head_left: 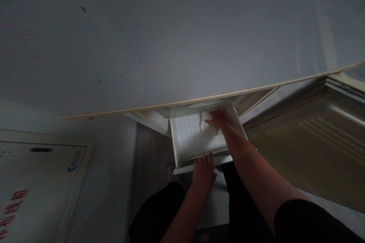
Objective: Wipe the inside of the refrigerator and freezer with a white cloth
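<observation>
A white drawer (pixel 182 140) is pulled out from under a large white tabletop (pixel 159 45). My left hand (pixel 203 171) rests on the drawer's front edge, fingers curled over its rim. My right hand (pixel 218 119) reaches deep into the drawer and lies with fingers spread on a white sheet or cloth (pixel 205 128) on the drawer's ribbed bottom. What exactly the white thing is, I cannot make out in the dim light.
The tabletop's pale wooden edge (pixel 199 100) runs across the view above the drawer. A beige slatted door or panel (pixel 313 140) stands at the right. A white panel with red writing (pixel 34 190) lies at the lower left. My dark-clothed legs (pixel 159 212) are below.
</observation>
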`<move>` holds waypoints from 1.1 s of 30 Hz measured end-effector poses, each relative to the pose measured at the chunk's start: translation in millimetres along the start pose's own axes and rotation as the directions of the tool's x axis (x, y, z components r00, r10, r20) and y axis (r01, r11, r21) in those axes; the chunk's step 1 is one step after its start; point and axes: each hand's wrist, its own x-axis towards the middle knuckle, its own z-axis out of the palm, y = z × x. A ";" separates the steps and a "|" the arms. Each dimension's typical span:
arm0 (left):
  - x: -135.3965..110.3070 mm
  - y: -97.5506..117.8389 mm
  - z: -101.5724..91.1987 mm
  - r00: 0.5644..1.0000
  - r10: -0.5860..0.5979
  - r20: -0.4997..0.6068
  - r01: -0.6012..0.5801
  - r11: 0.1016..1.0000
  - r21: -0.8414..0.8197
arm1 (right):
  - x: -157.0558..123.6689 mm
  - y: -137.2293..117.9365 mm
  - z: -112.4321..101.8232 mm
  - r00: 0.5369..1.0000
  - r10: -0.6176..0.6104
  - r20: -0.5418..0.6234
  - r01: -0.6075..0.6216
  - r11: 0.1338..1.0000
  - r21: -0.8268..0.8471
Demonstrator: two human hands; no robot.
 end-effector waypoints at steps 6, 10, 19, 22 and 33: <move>-1.5 1.0 -3.2 1.000 -0.007 0.005 0.007 1.000 -0.002 | -29.1 0.6 7.2 0.998 0.064 0.015 -0.063 0.996 -0.068; -0.6 6.1 -4.9 0.999 -0.034 0.003 0.033 0.999 0.014 | -25.7 -63.2 24.2 0.979 -0.189 0.078 0.195 0.978 -0.070; 3.8 9.1 -4.2 0.999 -0.037 0.036 0.036 0.999 0.039 | -28.7 -138.9 56.3 0.760 -0.634 0.140 0.641 0.768 -0.005; 2.9 11.5 -6.0 0.998 -0.062 0.020 0.061 0.997 0.045 | -33.9 -95.0 50.7 0.785 -0.607 0.128 0.613 0.790 -0.013; -2.4 11.5 -8.5 0.999 -0.039 0.002 0.039 0.999 0.022 | -67.1 28.8 5.8 0.955 -0.053 0.292 0.088 0.991 -0.106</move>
